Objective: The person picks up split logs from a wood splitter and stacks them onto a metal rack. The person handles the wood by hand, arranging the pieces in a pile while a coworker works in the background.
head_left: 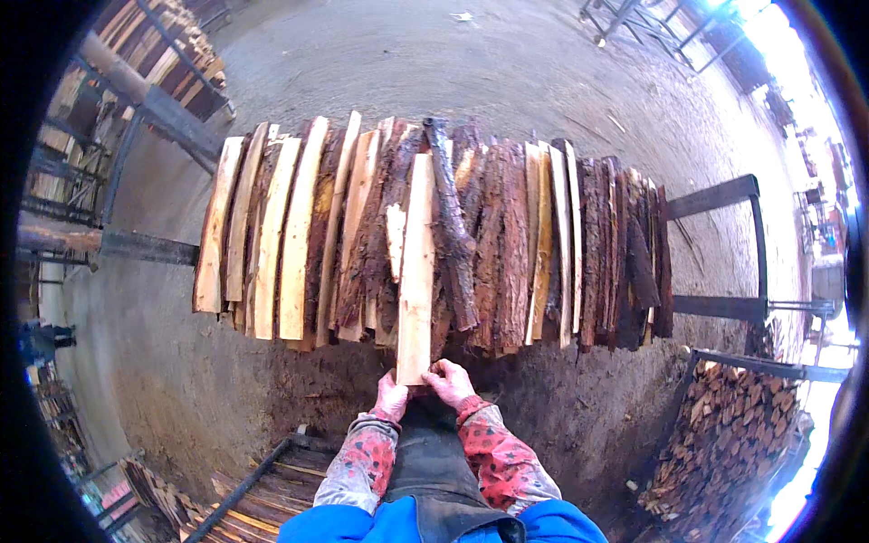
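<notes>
A pale split wood slat (415, 262) points away from me, its near end between my two hands. My left hand (391, 395) is closed on its left edge, and my right hand (450, 384) grips the right edge near the same end. The slat's far part lies over a row of firewood (299, 226), some pieces pale and split, others dark with bark. Just right of the slat, a dark knobbly branch (453, 226) rests on top of the row. The undersides of my fingers are hidden.
Metal frame bars (715, 198) stick out at the row's right, with another bar (149, 244) at its left. Stacked firewood (724, 443) stands at lower right, more wood (262, 498) at lower left. Beyond the row stretches a grey floor (380, 54).
</notes>
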A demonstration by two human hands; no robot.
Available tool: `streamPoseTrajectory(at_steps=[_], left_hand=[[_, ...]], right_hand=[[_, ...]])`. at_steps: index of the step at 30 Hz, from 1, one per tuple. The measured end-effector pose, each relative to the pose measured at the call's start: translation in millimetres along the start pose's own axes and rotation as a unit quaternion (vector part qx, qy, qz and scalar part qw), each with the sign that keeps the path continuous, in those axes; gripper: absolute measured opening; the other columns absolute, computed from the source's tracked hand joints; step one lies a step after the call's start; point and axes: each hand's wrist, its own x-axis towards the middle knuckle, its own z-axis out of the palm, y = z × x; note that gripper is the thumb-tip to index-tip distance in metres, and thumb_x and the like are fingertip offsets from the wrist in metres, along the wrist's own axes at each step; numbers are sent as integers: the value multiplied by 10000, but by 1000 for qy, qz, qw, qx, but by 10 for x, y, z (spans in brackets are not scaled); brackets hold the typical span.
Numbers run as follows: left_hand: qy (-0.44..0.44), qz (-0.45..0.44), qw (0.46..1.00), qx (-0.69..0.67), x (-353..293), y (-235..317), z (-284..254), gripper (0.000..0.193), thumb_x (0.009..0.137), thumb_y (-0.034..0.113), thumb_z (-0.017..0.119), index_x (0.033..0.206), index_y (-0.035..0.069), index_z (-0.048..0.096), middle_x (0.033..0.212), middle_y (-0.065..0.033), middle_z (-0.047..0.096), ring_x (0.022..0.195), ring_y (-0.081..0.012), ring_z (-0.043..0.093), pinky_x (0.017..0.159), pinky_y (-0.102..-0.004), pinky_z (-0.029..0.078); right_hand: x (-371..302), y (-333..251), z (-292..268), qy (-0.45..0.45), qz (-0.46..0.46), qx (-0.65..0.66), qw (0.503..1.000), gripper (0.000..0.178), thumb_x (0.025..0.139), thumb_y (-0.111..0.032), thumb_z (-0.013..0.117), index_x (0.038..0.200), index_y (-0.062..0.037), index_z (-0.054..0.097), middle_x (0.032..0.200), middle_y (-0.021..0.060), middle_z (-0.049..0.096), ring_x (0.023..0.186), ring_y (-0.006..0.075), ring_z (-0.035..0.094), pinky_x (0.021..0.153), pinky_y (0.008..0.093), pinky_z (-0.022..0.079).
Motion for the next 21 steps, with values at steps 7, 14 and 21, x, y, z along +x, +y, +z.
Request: streamPoseTrajectory(at_steps=[7, 14, 21], left_hand=[[57, 18, 978, 199, -65, -183, -228, 342, 762, 69, 696, 1083, 0, 602, 887, -69, 639, 707, -137, 604, 614, -277, 506], [39, -118, 941, 315, -267, -495, -1016, 337, 792, 23, 655, 1064, -102, 501, 799, -205, 611, 594, -254, 609, 468, -366, 493], [4, -192, 902, 386, -484, -789, -184, 302, 829, 41, 642, 1036, -85, 461, 750, -140, 589, 557, -193, 596, 433, -298, 482]], right_hand=[[-396, 109, -210, -4, -2, 33, 999, 331, 808, -315, 672, 948, -15, 655, 863, 156, 674, 821, 255, 657, 748, 360, 515], [-1289, 1343, -809, 77, 63, 50, 994, 348, 806, -358, 663, 953, -43, 670, 883, 141, 679, 845, 260, 656, 766, 369, 506], [-3038, 3210, -1122, 240, 298, 203, 902, 340, 784, -320, 676, 935, -15, 676, 768, 90, 676, 662, 166, 639, 639, 323, 517]])
